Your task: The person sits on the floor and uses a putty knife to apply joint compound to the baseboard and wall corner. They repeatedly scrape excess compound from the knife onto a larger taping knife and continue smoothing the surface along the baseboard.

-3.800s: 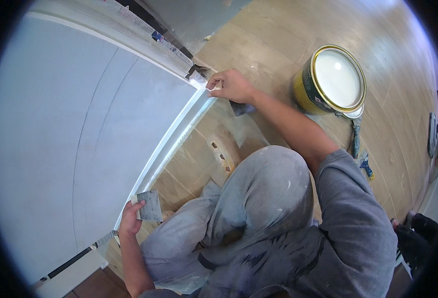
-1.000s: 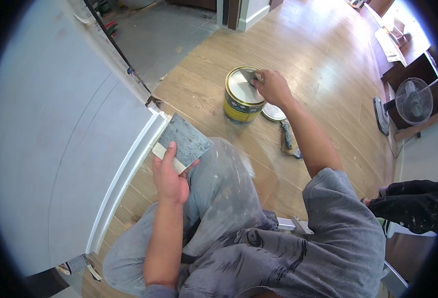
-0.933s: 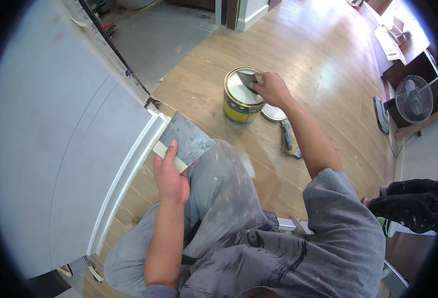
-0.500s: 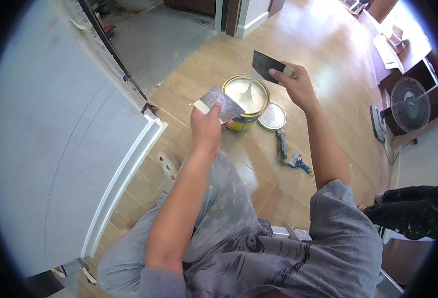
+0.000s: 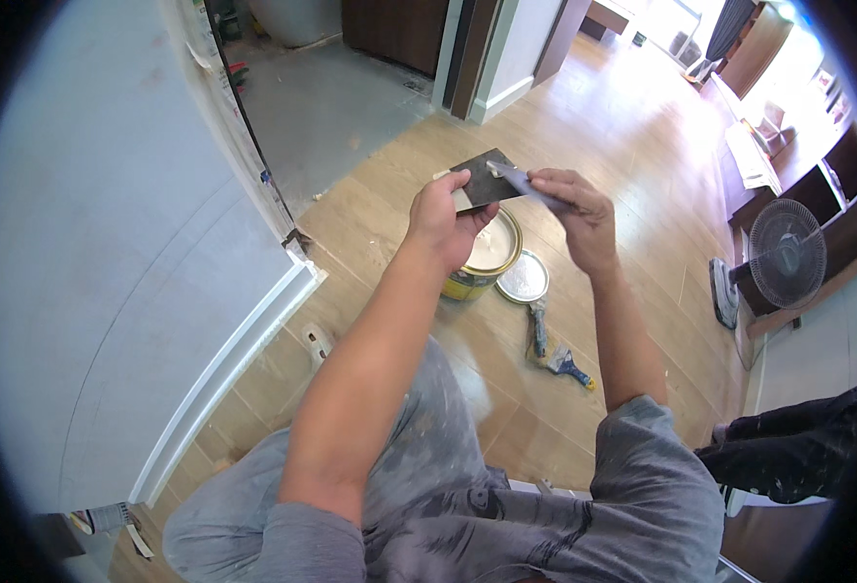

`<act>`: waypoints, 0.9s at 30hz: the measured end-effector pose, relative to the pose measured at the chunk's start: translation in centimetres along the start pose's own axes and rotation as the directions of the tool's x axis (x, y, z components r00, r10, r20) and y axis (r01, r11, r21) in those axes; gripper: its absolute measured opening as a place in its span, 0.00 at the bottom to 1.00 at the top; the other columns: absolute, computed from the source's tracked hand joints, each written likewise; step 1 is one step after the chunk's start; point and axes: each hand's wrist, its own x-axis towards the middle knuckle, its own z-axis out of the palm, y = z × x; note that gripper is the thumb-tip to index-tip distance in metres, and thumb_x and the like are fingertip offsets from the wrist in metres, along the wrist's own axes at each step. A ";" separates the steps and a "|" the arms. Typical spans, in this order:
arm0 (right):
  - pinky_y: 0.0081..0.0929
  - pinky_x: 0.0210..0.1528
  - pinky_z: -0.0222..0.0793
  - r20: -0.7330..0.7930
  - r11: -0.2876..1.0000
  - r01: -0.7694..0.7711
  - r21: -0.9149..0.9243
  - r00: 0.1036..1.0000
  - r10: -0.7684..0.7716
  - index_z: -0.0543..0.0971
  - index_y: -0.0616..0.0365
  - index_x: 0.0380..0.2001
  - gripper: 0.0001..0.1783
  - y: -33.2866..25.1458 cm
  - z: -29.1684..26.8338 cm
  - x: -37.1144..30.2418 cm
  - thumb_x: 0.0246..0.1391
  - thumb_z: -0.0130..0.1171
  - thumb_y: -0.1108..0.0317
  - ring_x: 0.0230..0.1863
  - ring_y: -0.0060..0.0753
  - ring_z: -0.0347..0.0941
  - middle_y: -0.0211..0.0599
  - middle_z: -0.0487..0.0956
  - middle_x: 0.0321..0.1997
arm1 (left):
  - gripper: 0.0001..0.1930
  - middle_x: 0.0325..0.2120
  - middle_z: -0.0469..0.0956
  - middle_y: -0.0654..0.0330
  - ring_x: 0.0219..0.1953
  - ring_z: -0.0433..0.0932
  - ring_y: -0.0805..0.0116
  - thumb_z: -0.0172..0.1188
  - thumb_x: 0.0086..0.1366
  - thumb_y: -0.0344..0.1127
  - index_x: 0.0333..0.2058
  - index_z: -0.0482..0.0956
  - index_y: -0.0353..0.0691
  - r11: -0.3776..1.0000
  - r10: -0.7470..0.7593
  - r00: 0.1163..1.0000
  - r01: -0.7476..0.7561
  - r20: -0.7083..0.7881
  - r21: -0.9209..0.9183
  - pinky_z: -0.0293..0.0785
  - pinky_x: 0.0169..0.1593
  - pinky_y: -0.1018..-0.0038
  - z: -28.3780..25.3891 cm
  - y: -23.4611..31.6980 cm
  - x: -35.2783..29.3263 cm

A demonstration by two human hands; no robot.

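Note:
My left hand (image 5: 440,222) grips a flat scraper (image 5: 477,177) by its pale edge, the dark blade held out over the paint can. In my right hand (image 5: 584,222) is a second scraper (image 5: 543,195), seen nearly edge-on and tilted against the first blade. A dab of whitish paste (image 5: 494,169) shows where the two blades meet. Below them stands an open can (image 5: 465,288) of cream-white paste, partly hidden by my left hand. Its round lid (image 5: 523,279) lies to the right, with two used paintbrushes, one grey-handled (image 5: 539,328) and one blue-handled (image 5: 572,367).
A pale panel (image 5: 127,243) with a white-trimmed edge (image 5: 234,377) fills the left side. A doorway with grey floor (image 5: 331,107) lies beyond. At the right are a fan (image 5: 788,255), dark shelving (image 5: 841,180) and paint-spotted black trousers (image 5: 788,447).
My right hand has come down and left, bringing its scraper onto the left one. My left hand has risen toward it. The strand of paste hanging from the right blade is gone.

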 end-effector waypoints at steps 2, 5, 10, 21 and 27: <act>0.37 0.67 0.69 0.036 0.993 0.113 -0.031 0.993 -0.111 0.87 0.59 0.46 0.18 0.0 0.6 -0.3 0.56 0.59 0.86 0.62 0.42 0.76 0.40 0.84 0.54 | 0.12 0.44 0.78 0.51 0.42 0.77 0.61 0.52 0.73 0.34 0.50 0.72 0.33 0.999 -0.012 0.999 0.014 0.052 -0.040 0.78 0.40 0.69 -0.3 0.6 -0.6; 0.39 0.67 0.68 0.066 0.989 0.115 -0.094 0.992 -0.110 0.87 0.58 0.45 0.21 -0.4 1.0 -0.6 0.51 0.58 0.87 0.63 0.45 0.75 0.41 0.84 0.54 | 0.12 0.43 0.79 0.53 0.41 0.78 0.63 0.53 0.72 0.34 0.49 0.73 0.35 0.999 -0.006 0.999 0.008 0.050 -0.042 0.76 0.37 0.72 -1.0 1.1 -1.9; 0.37 0.63 0.71 0.124 0.977 0.158 -0.146 0.982 -0.140 0.88 0.56 0.43 0.19 -1.2 0.7 -0.2 0.48 0.62 0.83 0.60 0.45 0.76 0.38 0.84 0.53 | 0.10 0.41 0.81 0.54 0.41 0.79 0.65 0.54 0.71 0.34 0.47 0.75 0.36 0.998 -0.003 0.998 0.007 0.058 -0.062 0.75 0.35 0.73 -2.1 1.6 -3.5; 0.37 0.65 0.69 0.125 0.988 0.106 -0.114 0.988 -0.092 0.85 0.60 0.46 0.19 -0.3 -1.7 -1.1 0.54 0.56 0.87 0.61 0.41 0.75 0.40 0.83 0.52 | 0.09 0.39 0.82 0.57 0.38 0.78 0.67 0.56 0.71 0.34 0.45 0.76 0.37 0.988 0.055 0.984 -0.028 0.168 -0.154 0.74 0.33 0.74 -1.0 2.7 -4.5; 0.29 0.52 0.77 -0.342 0.587 0.066 0.807 0.862 0.373 0.78 0.58 0.51 0.10 -1.2 2.6 -1.5 0.70 0.55 0.70 0.49 0.26 0.81 0.34 0.84 0.50 | 0.09 0.39 0.82 0.58 0.36 0.78 0.70 0.56 0.72 0.35 0.46 0.76 0.37 0.994 0.014 0.995 -0.004 0.094 -0.111 0.73 0.30 0.77 -0.1 2.8 -7.4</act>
